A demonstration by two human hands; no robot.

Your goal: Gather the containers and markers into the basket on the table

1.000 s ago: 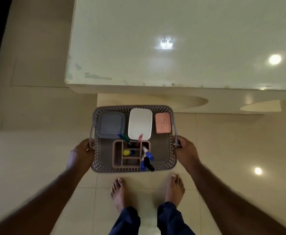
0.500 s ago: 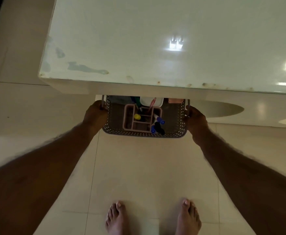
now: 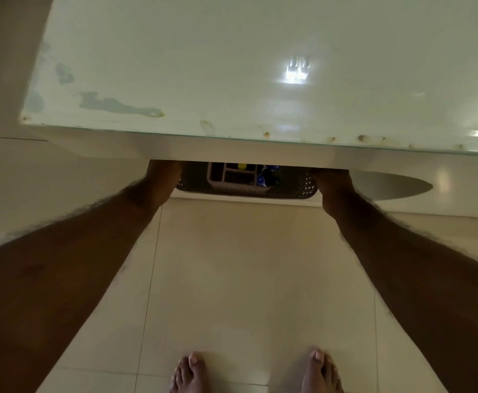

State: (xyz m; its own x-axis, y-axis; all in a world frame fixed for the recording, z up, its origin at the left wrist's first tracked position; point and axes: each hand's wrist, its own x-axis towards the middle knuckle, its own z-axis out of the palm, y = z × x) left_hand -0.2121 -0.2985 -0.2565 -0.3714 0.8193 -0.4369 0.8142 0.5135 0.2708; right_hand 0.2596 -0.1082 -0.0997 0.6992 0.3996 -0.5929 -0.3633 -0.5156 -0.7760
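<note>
The head view looks down past two bare forearms that are stretched forward and slightly inward, toward the near edge of a pale glass-topped desk [image 3: 232, 66]. The left hand [image 3: 162, 173] is seen at the left end of a perforated basket [image 3: 303, 191], and the right hand [image 3: 332, 180] at its right end; both wrists are held nearly straight, with the backs of the hands turned upward. The fingers of both hands are hidden beneath the overhanging desk edge, so whether they are curled round the basket or only pressed against it cannot be told. The basket is held low, under the desk's front edge and above the tiled floor [image 3: 246, 279], and only its near strip is visible, the rest being covered by the desk. Inside that strip, part of a pinkish divided organizer [image 3: 232, 177] can be made out, with a yellow cap [image 3: 242, 166] in one compartment and blue-capped markers [image 3: 262, 180] together with a dark one at its right side. Other containers in the basket are not seen from here. Two bare feet [image 3: 191, 373] are planted on the floor at the bottom of the view, well apart from the basket. Bright light reflections are seen on the desk top.
</note>
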